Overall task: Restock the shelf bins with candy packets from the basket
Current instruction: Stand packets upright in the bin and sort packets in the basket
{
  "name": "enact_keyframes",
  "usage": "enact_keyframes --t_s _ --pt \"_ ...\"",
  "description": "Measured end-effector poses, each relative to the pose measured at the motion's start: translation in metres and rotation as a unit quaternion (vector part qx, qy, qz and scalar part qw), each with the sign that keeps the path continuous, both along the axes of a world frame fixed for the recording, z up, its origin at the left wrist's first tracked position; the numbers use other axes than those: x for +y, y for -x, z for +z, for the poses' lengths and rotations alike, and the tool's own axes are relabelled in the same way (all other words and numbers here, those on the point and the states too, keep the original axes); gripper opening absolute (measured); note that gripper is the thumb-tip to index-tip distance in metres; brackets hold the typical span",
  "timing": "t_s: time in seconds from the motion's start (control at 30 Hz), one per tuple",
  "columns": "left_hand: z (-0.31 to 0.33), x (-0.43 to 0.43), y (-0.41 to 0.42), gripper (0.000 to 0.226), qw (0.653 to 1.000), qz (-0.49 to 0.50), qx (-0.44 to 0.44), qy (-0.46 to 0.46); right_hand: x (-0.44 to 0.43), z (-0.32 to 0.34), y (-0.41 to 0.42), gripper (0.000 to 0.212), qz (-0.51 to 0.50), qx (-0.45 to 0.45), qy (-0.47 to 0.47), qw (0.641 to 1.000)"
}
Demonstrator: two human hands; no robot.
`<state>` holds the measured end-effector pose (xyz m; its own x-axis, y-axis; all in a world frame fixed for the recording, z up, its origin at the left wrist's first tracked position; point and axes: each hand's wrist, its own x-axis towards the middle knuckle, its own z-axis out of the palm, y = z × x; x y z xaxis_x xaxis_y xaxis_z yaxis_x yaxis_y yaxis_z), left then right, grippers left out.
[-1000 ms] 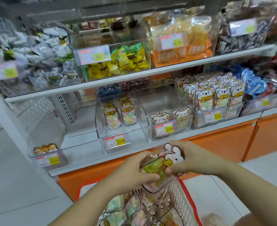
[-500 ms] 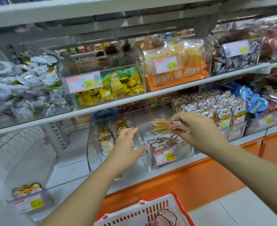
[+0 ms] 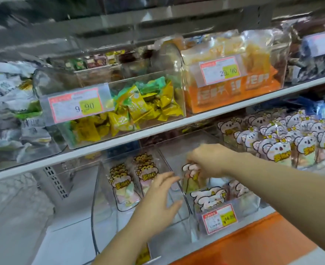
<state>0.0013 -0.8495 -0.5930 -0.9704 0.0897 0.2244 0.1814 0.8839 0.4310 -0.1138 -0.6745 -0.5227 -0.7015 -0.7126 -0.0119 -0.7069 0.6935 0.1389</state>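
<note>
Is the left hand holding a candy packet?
No, the left hand is spread open and empty, while the right hand pinches the candy packet.

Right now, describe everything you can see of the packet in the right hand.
The candy packet is a clear plastic pouch topped by a white-and-pink cartoon animal head, with pale green and yellow sweets inside, blurred. It hangs roughly upright, pinched at its top by the right hand, partly inside the clear bin behind that bin's front packets.
</note>
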Motion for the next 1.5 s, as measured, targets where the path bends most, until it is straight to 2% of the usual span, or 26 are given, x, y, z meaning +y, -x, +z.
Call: enact_keyframes --t_s 0.1,0.23,0.4,0.53,0.63,0.8,0.97,1.17,1.37,1.5 --pt "-0.005 -0.006 0.002 0.05 1.0 -0.008 0.01 -0.018 -0.014 -0.017 0.012 0.023 0.005 -0.077 -0.035 0.996" --pt "-0.009 -0.005 0.002 0.05 0.999 -0.024 0.016 -0.045 -0.018 -0.04 0.02 0.02 0.014 -0.122 -0.041 0.992" --pt "-0.015 -0.004 0.003 0.054 0.998 -0.031 0.036 -0.052 -0.018 -0.037 0.021 0.033 0.008 -0.157 -0.019 0.987" --pt "-0.017 -0.004 0.002 0.054 0.997 -0.031 0.032 -0.063 -0.008 -0.035 0.022 0.06 -0.027 -0.176 0.003 0.984" --pt "-0.018 -0.004 0.002 0.054 0.997 -0.027 0.03 -0.071 0.002 -0.035 0.019 0.056 -0.033 -0.197 0.049 0.979" --pt "-0.021 -0.005 0.002 0.055 0.997 -0.023 0.028 -0.072 0.009 -0.041 0.012 0.047 -0.033 -0.202 0.11 0.973" --pt "-0.022 -0.005 0.002 0.055 0.997 -0.019 0.021 -0.077 0.007 -0.043 0.014 0.042 -0.035 -0.211 0.125 0.969" --pt "-0.022 -0.006 0.002 0.057 0.997 -0.02 0.021 -0.075 0.008 -0.043 0.012 0.056 -0.041 -0.217 0.135 0.966" --pt "-0.021 -0.005 0.002 0.057 0.998 -0.012 0.017 -0.065 0.013 -0.037 0.007 0.057 -0.046 -0.211 0.137 0.967" --pt "-0.016 -0.004 0.003 0.052 0.998 0.005 0.01 -0.065 0.017 -0.022 -0.008 0.055 -0.043 -0.168 0.141 0.975"
